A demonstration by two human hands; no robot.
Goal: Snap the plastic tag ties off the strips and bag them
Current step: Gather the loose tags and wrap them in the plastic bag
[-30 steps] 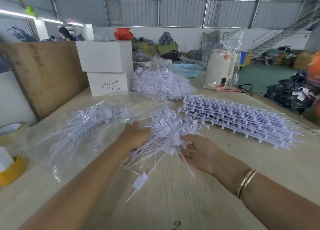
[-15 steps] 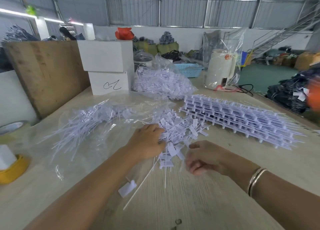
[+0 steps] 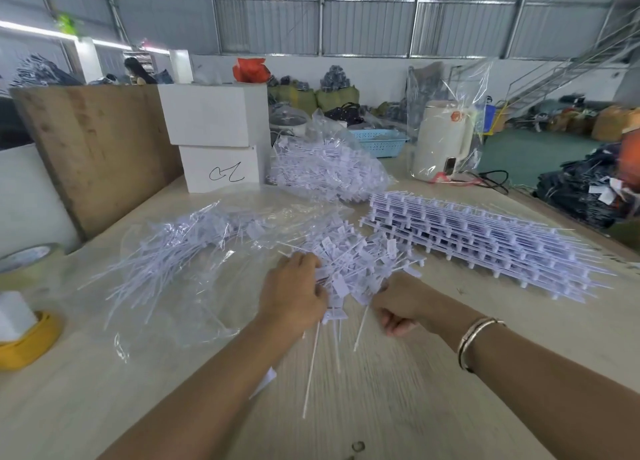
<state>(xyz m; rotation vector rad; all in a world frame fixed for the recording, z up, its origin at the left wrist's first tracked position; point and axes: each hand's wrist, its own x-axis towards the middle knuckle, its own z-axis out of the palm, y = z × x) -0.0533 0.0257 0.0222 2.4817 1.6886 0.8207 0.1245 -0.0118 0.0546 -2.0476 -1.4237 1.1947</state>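
A loose heap of white plastic tag ties [image 3: 360, 255] lies on the wooden table in front of me. My left hand [image 3: 294, 293] grips the heap's near left side, fingers curled into the ties. My right hand [image 3: 398, 303] holds the near right side, fingers curled under around a bunch. A few long tie tails [image 3: 313, 366] hang toward me below the hands. To the left lies a clear plastic bag [image 3: 194, 251] partly filled with ties. A stack of uncut tag strips [image 3: 485, 245] lies to the right.
A second, full bag of ties [image 3: 329, 172] sits behind, beside two stacked white boxes [image 3: 218, 137]. A tape roll [image 3: 27, 262] and a yellow dish [image 3: 31, 342] are at the left edge. A wooden board [image 3: 97, 148] leans at the back left; a bagged white kettle [image 3: 443, 141] stands at the back right.
Both hands have drawn the heap of ties together and toward me. The right hand turned from lying flat beside the heap to curling around its near right side.
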